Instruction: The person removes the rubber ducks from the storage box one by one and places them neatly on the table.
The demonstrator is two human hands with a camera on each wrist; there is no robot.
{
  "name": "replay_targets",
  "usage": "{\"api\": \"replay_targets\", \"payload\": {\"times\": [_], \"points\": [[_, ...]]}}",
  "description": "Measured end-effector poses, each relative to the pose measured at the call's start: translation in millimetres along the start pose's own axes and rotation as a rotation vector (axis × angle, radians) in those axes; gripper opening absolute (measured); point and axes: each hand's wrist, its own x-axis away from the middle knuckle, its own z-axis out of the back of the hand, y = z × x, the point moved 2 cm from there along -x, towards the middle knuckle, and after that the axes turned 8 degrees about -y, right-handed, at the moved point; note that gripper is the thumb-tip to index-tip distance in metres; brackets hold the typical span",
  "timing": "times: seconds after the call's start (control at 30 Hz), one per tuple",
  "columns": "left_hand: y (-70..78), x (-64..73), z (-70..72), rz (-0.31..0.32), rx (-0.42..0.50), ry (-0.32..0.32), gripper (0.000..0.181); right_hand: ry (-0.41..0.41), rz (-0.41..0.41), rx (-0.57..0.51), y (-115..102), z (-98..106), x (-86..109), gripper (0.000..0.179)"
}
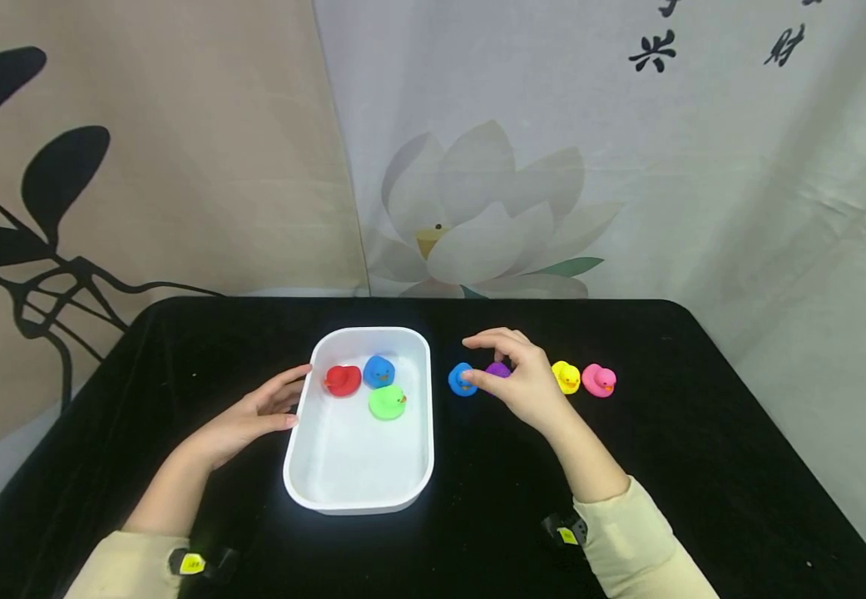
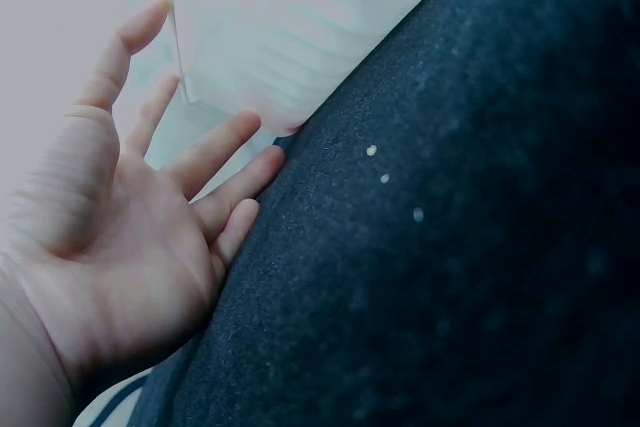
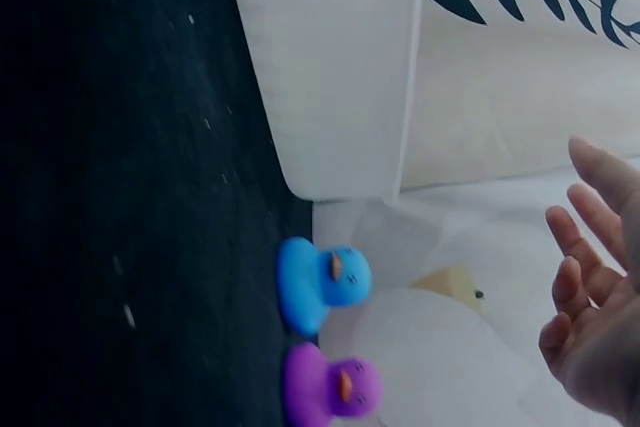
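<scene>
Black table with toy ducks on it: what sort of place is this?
Probably an indoor recording corner: a printed cloth backdrop hangs behind the black table, two small wrist devices are worn, and toy ducks sit in and beside a white tray.

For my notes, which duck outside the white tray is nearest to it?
The blue duck outside; the purple, yellow and pink ones sit farther right.

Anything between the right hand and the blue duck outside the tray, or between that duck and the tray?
Nothing visible blocks the right hand from the blue duck. Between duck and white tray lies only black cloth, then the tray's raised side.
</scene>
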Motion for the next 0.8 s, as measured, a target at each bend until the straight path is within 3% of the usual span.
{"api": "replay_targets", "payload": {"times": [0.33, 0.8], "points": [[-1.0, 0.0, 0.6, -0.009, 0.002, -0.009, 0.072, -0.073, -0.024, -0.033, 2, -37, -13.8, 0.038], [-1.1, 0.1, 1.0, -0.014, 0.001, -0.014, 0.072, -0.207, -0.04, 0.064, 6, -71, -34.9, 0.041]]}}
